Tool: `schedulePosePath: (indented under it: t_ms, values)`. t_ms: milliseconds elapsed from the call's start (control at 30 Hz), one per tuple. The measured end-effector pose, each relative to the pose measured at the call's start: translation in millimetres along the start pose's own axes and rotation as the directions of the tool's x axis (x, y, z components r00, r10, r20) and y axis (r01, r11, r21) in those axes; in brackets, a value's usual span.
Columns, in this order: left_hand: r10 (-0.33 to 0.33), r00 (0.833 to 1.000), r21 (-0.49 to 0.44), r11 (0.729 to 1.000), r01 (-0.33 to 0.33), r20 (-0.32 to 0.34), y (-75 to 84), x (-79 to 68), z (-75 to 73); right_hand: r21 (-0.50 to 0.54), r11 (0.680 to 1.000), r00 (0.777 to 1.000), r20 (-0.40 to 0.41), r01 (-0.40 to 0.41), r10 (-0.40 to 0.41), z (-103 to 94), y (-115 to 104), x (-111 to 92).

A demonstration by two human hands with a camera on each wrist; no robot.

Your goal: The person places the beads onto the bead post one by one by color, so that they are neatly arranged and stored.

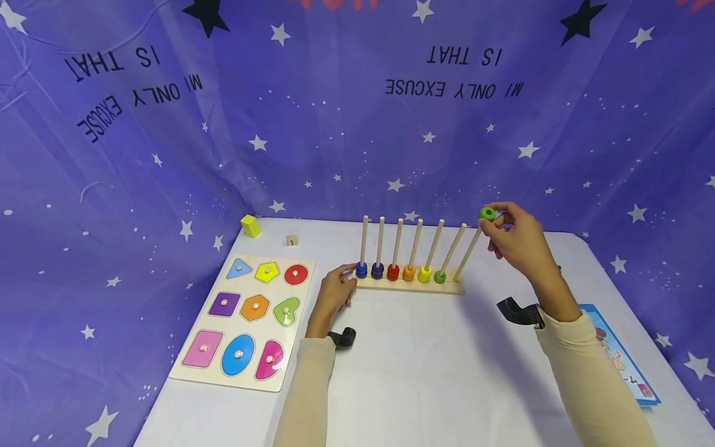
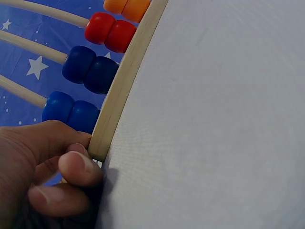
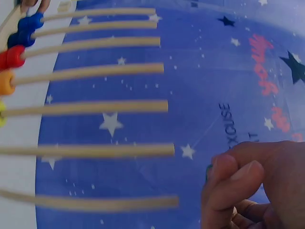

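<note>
A wooden peg stand (image 1: 410,285) rises from the table with several upright rods. Pairs of blue, dark blue, red (image 2: 110,32), orange and yellow beads sit low on its rods, and one green bead (image 1: 440,277) sits on the second rod from the right. My left hand (image 1: 337,288) grips the stand's left end, fingertips at the base. My right hand (image 1: 516,239) pinches another green bead (image 1: 487,213) with its hole showing, by the top of the bare rightmost rod (image 1: 468,254). In the right wrist view the fingers hide most of that bead.
To the left lies a shape puzzle board (image 1: 251,375) with knobbed pieces. Behind it are a yellow block (image 1: 251,226) and a small wooden piece (image 1: 292,239). A blue picture booklet (image 1: 628,366) lies at the right, partly under my sleeve. A purple starry cloth (image 1: 346,167) hangs behind the table.
</note>
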State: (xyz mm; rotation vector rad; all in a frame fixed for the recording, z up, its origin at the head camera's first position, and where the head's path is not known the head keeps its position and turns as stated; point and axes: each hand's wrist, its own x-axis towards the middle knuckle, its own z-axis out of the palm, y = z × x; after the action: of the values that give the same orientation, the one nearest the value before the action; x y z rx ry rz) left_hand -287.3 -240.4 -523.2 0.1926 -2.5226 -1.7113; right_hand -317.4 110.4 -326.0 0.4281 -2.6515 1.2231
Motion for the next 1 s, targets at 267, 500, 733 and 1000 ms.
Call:
schedulePosePath:
  t_ms: [267, 500, 733, 1000]
  values:
    - [-0.010, 1.000, 0.001, 1.000, 0.010, 0.000, -3.5, 0.6, 4.3, -0.017, 1.000, 0.993, 0.116, -0.014, 0.016, 17.8, -2, 5]
    - [-0.027, 1.000, 0.018, 0.999, 0.027, -0.002, -6.1, 2.7, 7.6, -0.048, 0.999, 0.992, 0.130, 0.004, 0.002, 22.0, -1, 3]
    - [-0.020, 1.000, 0.008, 1.000, 0.020, 0.010, -10.1, 2.6, 10.8, -0.086, 0.996, 0.991, 0.136, 0.018, -0.006, 24.2, 2, -1]
    - [0.001, 1.000, 0.006, 1.000, -0.001, 0.009, -12.4, 0.0, 11.1, -0.064, 0.998, 0.999, 0.040, 0.002, 0.001, 22.2, 5, -21]
